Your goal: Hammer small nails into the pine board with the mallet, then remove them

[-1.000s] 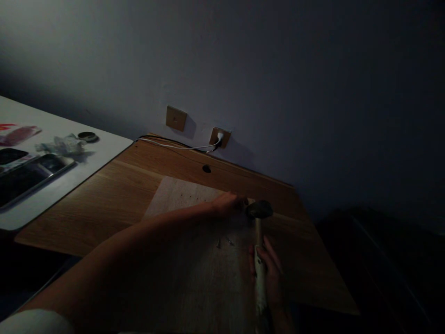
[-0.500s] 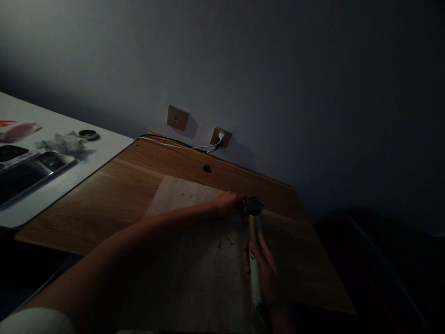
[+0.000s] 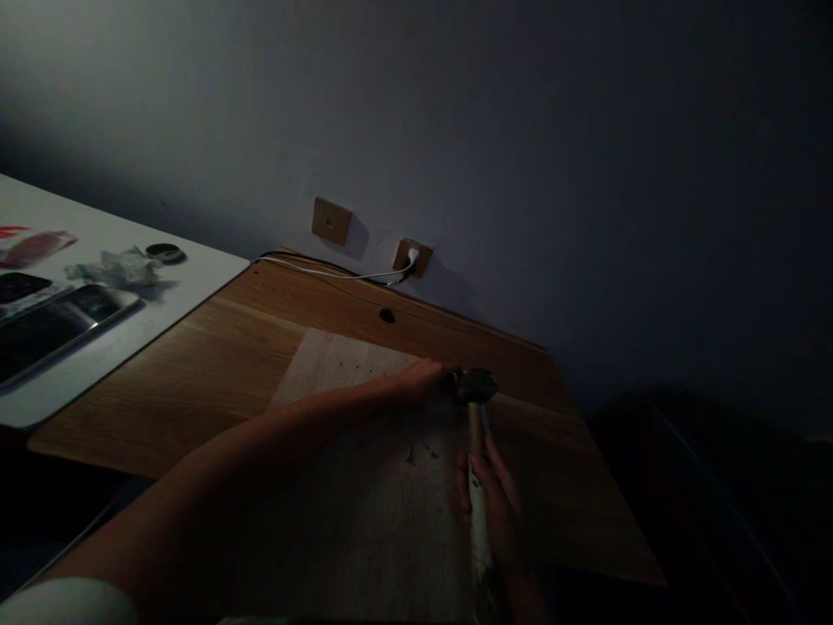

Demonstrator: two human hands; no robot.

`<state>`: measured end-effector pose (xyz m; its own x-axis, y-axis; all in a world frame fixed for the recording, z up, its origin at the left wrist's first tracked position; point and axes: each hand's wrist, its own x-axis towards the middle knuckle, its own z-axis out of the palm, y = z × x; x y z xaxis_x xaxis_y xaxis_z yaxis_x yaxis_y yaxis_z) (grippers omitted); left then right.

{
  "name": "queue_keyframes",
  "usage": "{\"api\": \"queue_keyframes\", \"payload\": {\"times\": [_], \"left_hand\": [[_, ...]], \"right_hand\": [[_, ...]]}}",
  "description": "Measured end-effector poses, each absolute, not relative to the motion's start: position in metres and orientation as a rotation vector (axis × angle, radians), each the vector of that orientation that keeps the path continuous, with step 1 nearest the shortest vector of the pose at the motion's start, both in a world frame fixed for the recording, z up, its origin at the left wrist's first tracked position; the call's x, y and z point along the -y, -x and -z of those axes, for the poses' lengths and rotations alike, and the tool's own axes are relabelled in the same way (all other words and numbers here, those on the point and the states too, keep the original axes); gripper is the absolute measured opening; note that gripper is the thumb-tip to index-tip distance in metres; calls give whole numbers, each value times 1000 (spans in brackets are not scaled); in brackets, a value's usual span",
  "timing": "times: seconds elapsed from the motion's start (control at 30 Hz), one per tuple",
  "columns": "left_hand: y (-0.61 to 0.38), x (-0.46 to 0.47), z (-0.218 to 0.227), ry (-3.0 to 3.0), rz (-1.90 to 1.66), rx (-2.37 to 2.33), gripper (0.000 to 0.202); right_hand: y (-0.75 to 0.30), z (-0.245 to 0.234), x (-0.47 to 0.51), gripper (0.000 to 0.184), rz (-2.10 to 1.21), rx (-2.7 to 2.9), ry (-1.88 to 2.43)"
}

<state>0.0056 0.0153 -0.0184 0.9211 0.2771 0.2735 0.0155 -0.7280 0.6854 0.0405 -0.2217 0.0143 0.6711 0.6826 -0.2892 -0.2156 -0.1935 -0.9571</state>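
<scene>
on the wood tabletop (image 3: 566,469), pale board (image 3: 390,503) lies flat; hammer (image 3: 477,512) over its right side, head slightly left of where it was a second ago, now just beside the left hand (image 3: 426,379); my read, little room there; right hand (image 3: 500,499) fingers clamped on handle; left fingers, can't tell, too dark; two small metal fasteners (image 3: 430,450) lie loose on board.

Two fasteners (image 3: 430,451) lie on a board (image 3: 403,529) atop a counter (image 3: 560,469), left of a hammer (image 3: 478,521) and before the left hand (image 3: 424,380); behind, a cable (image 3: 355,278) follows the counter's rear edge.
</scene>
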Motion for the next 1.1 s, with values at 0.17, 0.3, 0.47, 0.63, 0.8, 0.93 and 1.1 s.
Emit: {"api": "queue_keyframes", "payload": {"times": [0.17, 0.3, 0.47, 0.63, 0.8, 0.93, 1.1], "left_hand": [[12, -27, -9, -2396, -306, -133, 39], [43, -30, -34, -2472, -142, 158, 29], [73, -21, -43, -2550, -33, 237, 22], [77, -20, -40, -2498, 18, 92, 22], [68, -23, -41, -2567, 14, 59, 22], [46, -30, -36, -2605, -98, -27, 13], [20, -35, -13, -2454, -366, -174, 33]], "right_hand": [[-44, -16, 223, 70, -829, 410, 1556], [-46, -19, 220, 62, -873, 391, 1566], [-48, -18, 219, 60, -846, 371, 1568], [-50, -14, 220, 56, -855, 376, 1572], [-47, -19, 217, 64, -856, 323, 1599], [-47, -20, 217, 65, -870, 332, 1594], [-48, -18, 219, 65, -883, 340, 1569]]}}
